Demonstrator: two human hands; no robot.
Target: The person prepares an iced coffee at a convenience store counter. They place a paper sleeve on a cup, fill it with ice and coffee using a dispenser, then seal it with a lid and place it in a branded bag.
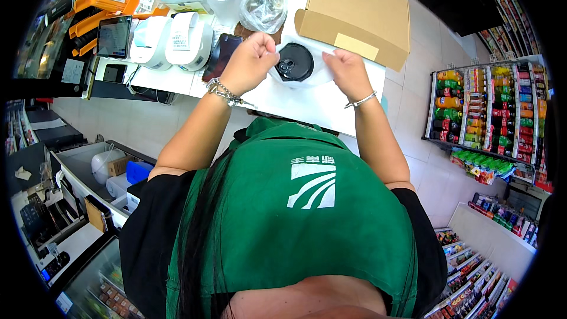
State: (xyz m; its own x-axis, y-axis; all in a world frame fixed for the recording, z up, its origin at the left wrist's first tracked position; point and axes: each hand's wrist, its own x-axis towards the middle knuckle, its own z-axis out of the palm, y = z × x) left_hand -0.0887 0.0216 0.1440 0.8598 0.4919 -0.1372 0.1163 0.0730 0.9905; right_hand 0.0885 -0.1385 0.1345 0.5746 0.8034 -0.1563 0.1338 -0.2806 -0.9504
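Observation:
A round black cup lid point(303, 60) faces up from inside a thin translucent plastic bag point(324, 73) on the white counter. The cup beneath the lid is mostly hidden by the bag. To the left of the lid, my left hand point(253, 58) has its fingers curled and pinched on the bag's edge. My right hand point(348, 73) pinches the opposite edge, so the bag spreads out between the two. A dark smartphone point(223, 56) lies on the counter just left of my left hand.
A flat cardboard box point(359, 13) lies beyond my right hand. At the back stand a clear plastic bag of dark items point(266, 2), an orange-lidded jar point(225, 2) and two white label printers point(188, 44). A tablet point(114, 36) is farther left. Bottle shelves point(487, 110) stand across the aisle.

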